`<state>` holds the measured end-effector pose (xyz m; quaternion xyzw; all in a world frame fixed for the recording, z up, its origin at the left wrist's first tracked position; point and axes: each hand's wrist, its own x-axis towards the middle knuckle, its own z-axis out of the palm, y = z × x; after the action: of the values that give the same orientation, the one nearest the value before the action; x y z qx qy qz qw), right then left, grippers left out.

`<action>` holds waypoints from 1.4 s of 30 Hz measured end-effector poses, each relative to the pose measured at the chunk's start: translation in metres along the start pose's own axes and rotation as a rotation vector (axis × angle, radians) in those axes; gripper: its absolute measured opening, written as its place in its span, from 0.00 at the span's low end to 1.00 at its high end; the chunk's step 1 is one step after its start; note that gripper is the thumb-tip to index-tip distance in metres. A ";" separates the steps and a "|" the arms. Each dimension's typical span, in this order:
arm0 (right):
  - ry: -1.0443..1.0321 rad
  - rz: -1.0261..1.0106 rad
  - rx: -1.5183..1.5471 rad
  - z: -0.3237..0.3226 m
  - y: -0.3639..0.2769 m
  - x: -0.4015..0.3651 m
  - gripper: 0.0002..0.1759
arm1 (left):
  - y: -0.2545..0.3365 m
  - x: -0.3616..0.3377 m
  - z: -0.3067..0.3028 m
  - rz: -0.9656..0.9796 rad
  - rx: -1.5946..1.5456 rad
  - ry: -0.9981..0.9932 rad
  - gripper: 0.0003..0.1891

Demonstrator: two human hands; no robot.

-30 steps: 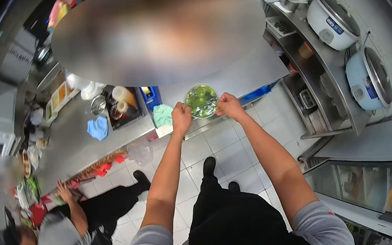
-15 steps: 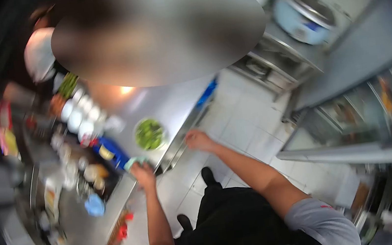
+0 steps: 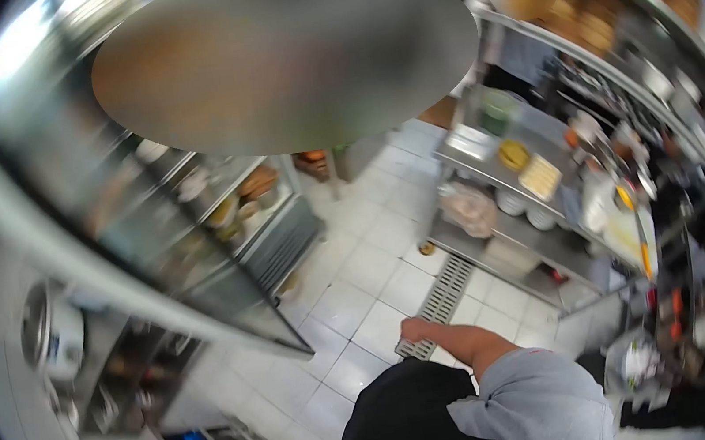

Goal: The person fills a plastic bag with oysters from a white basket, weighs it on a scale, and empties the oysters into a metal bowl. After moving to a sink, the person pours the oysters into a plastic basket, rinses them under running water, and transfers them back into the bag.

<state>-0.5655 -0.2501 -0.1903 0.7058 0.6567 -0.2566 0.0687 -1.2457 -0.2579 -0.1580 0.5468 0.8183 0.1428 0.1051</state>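
My right hand (image 3: 415, 329) is low in the middle of the view, above the tiled floor and a metal floor drain (image 3: 447, 296). Its fingers look curled in, and nothing shows in them. The forearm runs back to a grey sleeve (image 3: 535, 392) beside a black apron (image 3: 405, 418). No part of my left hand shows. Ahead and to the left, a glass-doored fridge stands with its door (image 3: 229, 298) swung out. Food and containers sit on the fridge shelves (image 3: 238, 195).
To the right is a steel work table (image 3: 475, 170) with a yellow bowl (image 3: 513, 154), a tray and white containers. A cutting board (image 3: 626, 233) with an orange-handled tool lies farther right. At the left, a rice cooker (image 3: 54, 330) sits on a steel stand. A grey blur covers the top.
The view has swung away from the counter with the green bowl to the fridge and work table. My left hand, earlier at a cloth, has left the view; my right hand remains in view.
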 end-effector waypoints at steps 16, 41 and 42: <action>1.121 0.366 0.741 -0.290 0.250 -0.086 0.12 | 0.537 0.021 0.149 0.461 -0.317 -1.382 0.15; 2.809 0.604 0.753 -0.323 0.384 -0.702 0.35 | 0.901 -0.049 0.339 0.974 0.179 -1.508 0.15; 2.747 0.814 0.689 -0.318 0.396 -0.729 0.41 | 0.898 -0.072 0.336 0.987 0.199 -1.506 0.15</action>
<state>-0.1019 -0.8125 0.3174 0.5033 -0.1261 0.4958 -0.6964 -0.3318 0.0397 -0.1588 0.7908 0.2142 -0.2951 0.4916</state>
